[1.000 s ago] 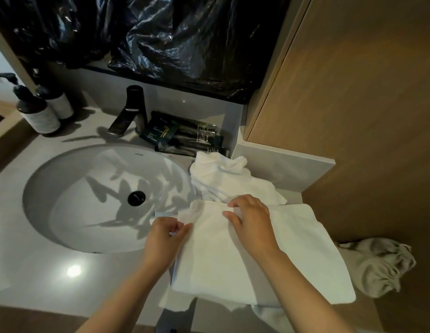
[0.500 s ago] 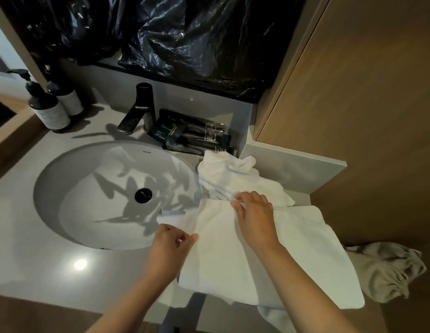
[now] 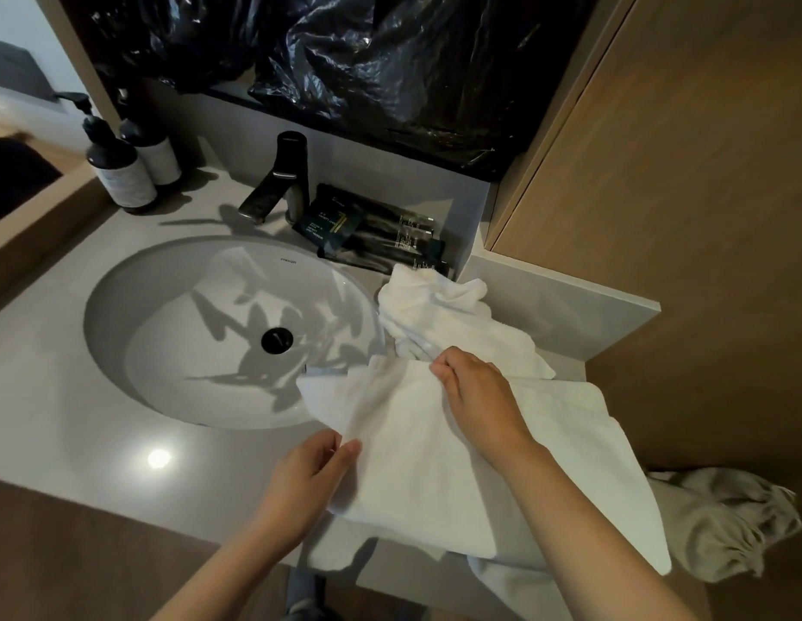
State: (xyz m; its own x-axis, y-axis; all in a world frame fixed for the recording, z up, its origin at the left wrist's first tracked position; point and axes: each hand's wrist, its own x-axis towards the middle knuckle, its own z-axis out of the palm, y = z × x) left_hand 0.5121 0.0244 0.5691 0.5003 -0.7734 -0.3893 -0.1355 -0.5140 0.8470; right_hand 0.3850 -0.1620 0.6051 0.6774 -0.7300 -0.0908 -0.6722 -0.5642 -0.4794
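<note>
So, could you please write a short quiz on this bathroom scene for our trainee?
1. True or false: a towel covers the round black drain of the white oval sink basin.
2. What stands at the rear left of the grey counter? A) two dark pump bottles B) a cup C) soap.
3. Which grip pinches the far edge of the flat white terry towel?
Key: 1 false; 2 A; 3 the right-hand grip.

White towel [image 3: 417, 445]; white basin [image 3: 175, 333] with black drain [image 3: 277, 340]; grey countertop [image 3: 67, 437]; black faucet [image 3: 278, 181]; glossy black plastic bag [image 3: 381, 60]; brown wood-grain panel [image 3: 686, 217]; beige cloth [image 3: 726, 526].
</note>
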